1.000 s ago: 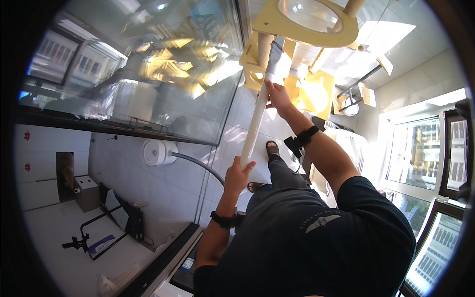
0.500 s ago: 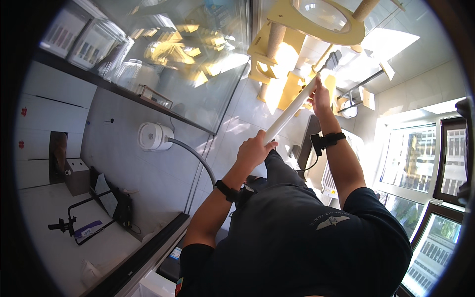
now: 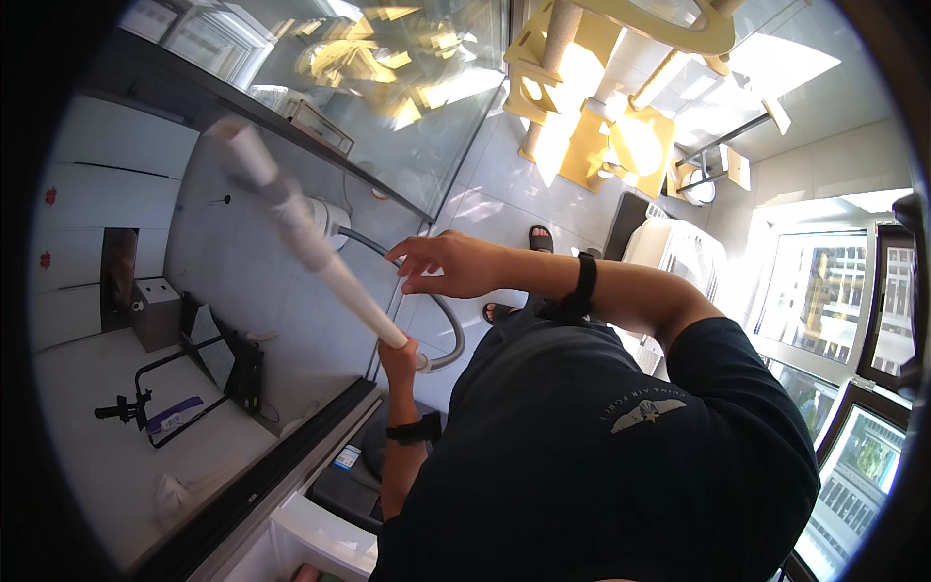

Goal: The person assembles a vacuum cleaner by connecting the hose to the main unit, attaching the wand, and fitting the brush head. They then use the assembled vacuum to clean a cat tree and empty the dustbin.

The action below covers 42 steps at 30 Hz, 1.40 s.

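Note:
A white vacuum cleaner wand (image 3: 354, 296) slants up to the left, its far end smeared by motion. My left hand (image 3: 399, 359) is closed around its near end, where the grey hose (image 3: 457, 335) curves in. That hose runs to a white rounded vacuum canister (image 3: 337, 215) on the floor, partly covered by the wand. Apart from the wand, to its right, my right hand (image 3: 451, 265) is open and holds nothing; its fingers are spread and point left.
A yellow wooden cat tree (image 3: 606, 145) stands at the back. Beside it on the left is a glass partition (image 3: 427, 145). A dark-framed window (image 3: 815, 291) is on the right. At lower left, a black stand (image 3: 160, 412) sits on a pale surface. My sandalled feet (image 3: 540, 239) are on grey tiles.
The wand has swung from the cat tree over to the left. My right hand has let go of it and moved left; my left hand keeps hold and has come down and left.

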Each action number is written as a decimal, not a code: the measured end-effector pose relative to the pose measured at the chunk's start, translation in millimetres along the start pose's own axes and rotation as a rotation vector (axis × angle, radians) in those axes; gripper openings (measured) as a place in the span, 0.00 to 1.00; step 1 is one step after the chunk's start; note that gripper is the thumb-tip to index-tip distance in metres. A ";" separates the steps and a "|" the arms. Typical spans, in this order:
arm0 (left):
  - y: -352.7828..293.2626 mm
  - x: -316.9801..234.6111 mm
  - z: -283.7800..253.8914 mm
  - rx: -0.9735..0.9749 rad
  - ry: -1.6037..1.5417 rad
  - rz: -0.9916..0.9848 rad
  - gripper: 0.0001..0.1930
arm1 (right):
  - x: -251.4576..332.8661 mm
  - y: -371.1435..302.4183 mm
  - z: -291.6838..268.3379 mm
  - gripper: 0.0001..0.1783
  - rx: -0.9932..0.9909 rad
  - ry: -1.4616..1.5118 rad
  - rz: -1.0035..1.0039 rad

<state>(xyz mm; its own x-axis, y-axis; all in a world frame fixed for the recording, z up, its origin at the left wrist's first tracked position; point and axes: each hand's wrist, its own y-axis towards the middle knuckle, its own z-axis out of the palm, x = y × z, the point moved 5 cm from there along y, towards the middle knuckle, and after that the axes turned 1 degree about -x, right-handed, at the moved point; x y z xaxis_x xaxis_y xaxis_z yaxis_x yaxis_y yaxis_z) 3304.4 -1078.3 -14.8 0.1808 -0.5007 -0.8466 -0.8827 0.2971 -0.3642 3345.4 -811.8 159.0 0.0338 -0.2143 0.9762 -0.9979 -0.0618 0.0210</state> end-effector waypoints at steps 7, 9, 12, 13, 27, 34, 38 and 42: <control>-79.3 -19.6 -168.4 -0.716 -0.429 0.262 0.28 | -39.6 53.2 92.0 0.20 0.374 -0.306 0.124; -90.9 -35.1 -201.3 -0.838 -0.474 0.241 0.26 | -60.5 61.7 104.7 0.19 0.414 -0.346 0.104; -90.4 -58.4 -250.5 -0.921 -0.555 0.350 0.26 | -91.6 86.4 112.4 0.18 0.453 -0.328 0.143; -85.9 -65.7 -264.2 -0.865 -0.577 0.410 0.27 | -103.1 93.2 112.6 0.16 0.422 -0.296 0.172; 106.9 -163.8 -545.3 -1.325 -0.039 0.359 0.19 | -278.0 339.3 186.6 0.13 0.464 -0.334 0.457; 201.9 -149.6 -662.2 -1.397 0.000 0.355 0.26 | -369.3 456.2 216.1 0.17 0.412 -0.671 0.453; 283.8 -75.5 -729.1 -1.183 -0.086 0.207 0.27 | -387.1 501.3 235.9 0.18 0.323 -0.630 0.597; 411.3 41.0 -780.8 -0.970 -0.152 0.125 0.29 | -406.2 541.2 256.0 0.19 0.232 -0.582 0.731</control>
<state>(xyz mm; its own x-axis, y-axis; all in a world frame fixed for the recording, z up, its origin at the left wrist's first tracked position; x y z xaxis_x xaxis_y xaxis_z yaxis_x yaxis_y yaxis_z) 2610.0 -1611.5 103.8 0.0559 -0.3816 -0.9226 -0.8599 -0.4880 0.1497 2805.9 -1007.8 -281.4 -0.5075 -0.7222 0.4699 -0.7496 0.1011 -0.6542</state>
